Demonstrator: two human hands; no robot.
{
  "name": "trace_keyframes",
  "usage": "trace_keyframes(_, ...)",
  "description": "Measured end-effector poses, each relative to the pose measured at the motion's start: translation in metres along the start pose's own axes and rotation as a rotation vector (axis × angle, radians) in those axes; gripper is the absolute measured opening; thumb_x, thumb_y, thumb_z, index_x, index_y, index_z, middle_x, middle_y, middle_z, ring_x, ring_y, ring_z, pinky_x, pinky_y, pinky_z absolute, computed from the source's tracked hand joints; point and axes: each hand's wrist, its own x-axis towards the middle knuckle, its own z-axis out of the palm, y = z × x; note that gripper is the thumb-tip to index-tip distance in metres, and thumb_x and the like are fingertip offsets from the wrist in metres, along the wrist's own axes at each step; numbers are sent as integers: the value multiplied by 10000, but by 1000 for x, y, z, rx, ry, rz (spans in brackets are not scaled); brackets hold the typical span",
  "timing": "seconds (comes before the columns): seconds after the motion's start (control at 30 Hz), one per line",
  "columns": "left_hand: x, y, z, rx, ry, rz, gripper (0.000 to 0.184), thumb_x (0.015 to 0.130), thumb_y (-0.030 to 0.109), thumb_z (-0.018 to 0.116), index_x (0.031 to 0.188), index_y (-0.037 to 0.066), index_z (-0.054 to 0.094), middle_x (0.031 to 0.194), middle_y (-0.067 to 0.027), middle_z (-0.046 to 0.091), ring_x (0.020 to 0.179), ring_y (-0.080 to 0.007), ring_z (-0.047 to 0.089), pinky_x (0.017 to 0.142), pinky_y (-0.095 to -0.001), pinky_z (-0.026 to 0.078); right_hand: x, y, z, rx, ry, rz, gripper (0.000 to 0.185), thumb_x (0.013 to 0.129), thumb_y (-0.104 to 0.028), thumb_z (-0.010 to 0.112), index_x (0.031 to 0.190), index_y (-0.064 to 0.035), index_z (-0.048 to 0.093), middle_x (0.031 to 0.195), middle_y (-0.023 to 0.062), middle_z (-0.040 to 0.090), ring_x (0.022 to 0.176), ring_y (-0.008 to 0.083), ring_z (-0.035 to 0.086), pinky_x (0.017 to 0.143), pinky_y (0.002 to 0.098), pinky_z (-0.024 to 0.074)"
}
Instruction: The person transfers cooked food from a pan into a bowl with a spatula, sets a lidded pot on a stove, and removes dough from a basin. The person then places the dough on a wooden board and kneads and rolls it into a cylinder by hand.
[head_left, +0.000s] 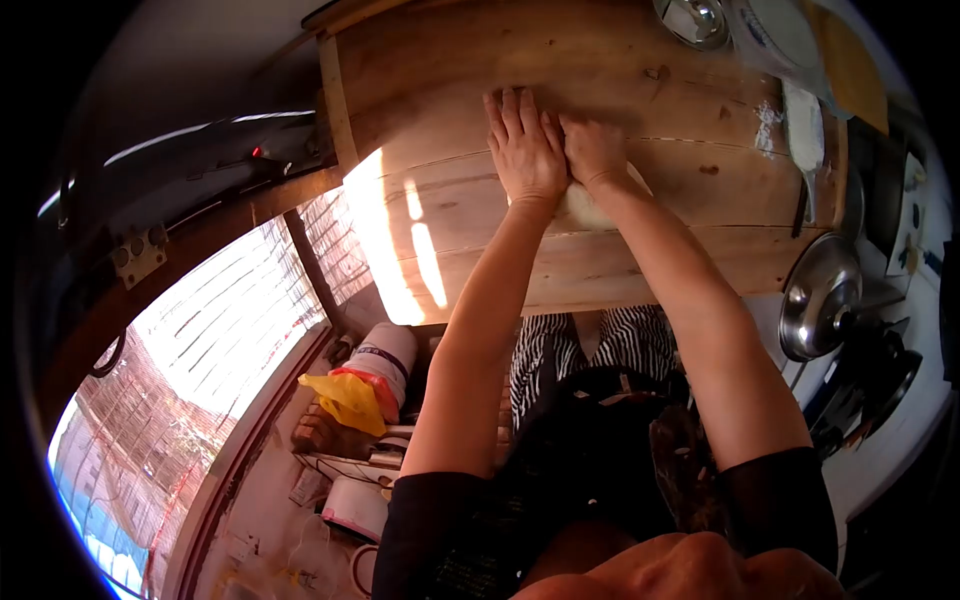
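A pale lump of dough (pixel 582 208) lies on the wooden board (pixel 440 70), mostly covered by my wrists and hands. My left hand (pixel 527 158) is stretched out, fingers pointing away from me, its heel against the dough's left side. Right beside it, my right hand (pixel 594 152) is curled with its fingers folded in, pressed down at the dough; what lies under those fingers is hidden. The two hands touch or nearly touch near the thumbs.
White flour (pixel 768 128) dusts the board's right side, near a pale flat-bladed tool (pixel 803 125). A metal bowl (pixel 692 20) stands at the back right. A steel lid (pixel 822 297) hangs beyond the right edge. Below left are a yellow bag (pixel 350 402) and a white sack (pixel 385 352).
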Motion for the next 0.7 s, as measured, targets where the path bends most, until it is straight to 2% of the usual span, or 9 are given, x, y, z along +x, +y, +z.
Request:
trace_keyframes(0.07, 2, -3, 4, 38, 25, -8, 484, 993, 315, 312, 1386, 41, 377, 1482, -141, 301, 1428, -355, 139, 1115, -466, 215, 3, -3, -4, -4, -39, 50, 214, 887, -257, 509, 803, -131, 659, 726, 108, 683, 682, 272, 678, 601, 398, 534)
trace_keyframes(0.2, -25, -12, 1, 55, -72, 59, 533, 1006, 353, 241, 1415, 29, 351, 1530, -147, 220, 1439, -348, 88, 1152, -446, 158, -21, -7, -14, -138, -69, -48, 202, 896, -246, 510, 842, -99, 637, 820, 111, 687, 735, 273, 675, 610, 405, 527)
trace_keyframes(0.27, -59, -13, -19, -81, -194, 46, 549, 1020, 375, 211, 1342, 6, 458, 1471, -172, 334, 1404, -372, 201, 1143, -419, 209, -51, -15, -38, -13, 165, -140, 187, 887, -253, 543, 844, -86, 613, 805, 101, 670, 690, 285, 660, 581, 405, 521)
trace_keyframes(0.3, -81, -9, -39, -184, -250, 16, 561, 1023, 378, 209, 1294, -5, 514, 1421, -191, 415, 1379, -385, 268, 1132, -415, 242, -66, -13, -30, 183, 165, -56, 189, 883, -260, 566, 851, -76, 592, 790, 93, 648, 694, 289, 633, 648, 401, 508)
trace_keyframes(0.37, -129, 0, -65, -302, -180, -1, 527, 1029, 332, 257, 1140, -34, 618, 1218, -209, 588, 1276, -390, 431, 1086, -431, 320, -114, -31, -56, 72, 221, -85, 192, 891, -274, 563, 841, -90, 585, 836, 75, 624, 786, 264, 606, 776, 385, 461)
trace_keyframes(0.4, -153, -3, -70, -330, -170, 38, 479, 1028, 298, 284, 1143, -27, 615, 1216, -191, 594, 1266, -371, 448, 1087, -445, 313, -139, -38, -54, 55, 213, -60, 188, 896, -291, 559, 846, -112, 585, 891, 61, 592, 887, 239, 559, 869, 388, 394)
trace_keyframes(0.47, -183, -11, -68, -356, -122, 119, 377, 997, 238, 335, 1215, 2, 534, 1290, -171, 521, 1247, -363, 430, 1091, -479, 272, -175, -46, -37, -40, 253, -118, 171, 893, -301, 565, 877, -134, 596, 902, 39, 573, 918, 218, 532, 849, 385, 391)
trace_keyframes(0.57, -178, -18, -58, -276, -107, 166, 380, 961, 234, 373, 1227, -3, 505, 1305, -179, 488, 1250, -378, 397, 1083, -489, 260, -166, -45, -24, -86, 273, -116, 174, 895, -288, 531, 910, -139, 621, 920, 29, 575, 892, 226, 533, 830, 386, 386)
trace_keyframes(0.7, -116, -10, -47, -141, -153, 141, 429, 925, 263, 393, 1234, -14, 505, 1258, -195, 503, 1234, -386, 397, 1075, -491, 254, -119, -31, -9, -194, 110, -53, 168, 883, -305, 530, 854, -152, 593, 870, 13, 557, 885, 195, 523, 811, 356, 393)
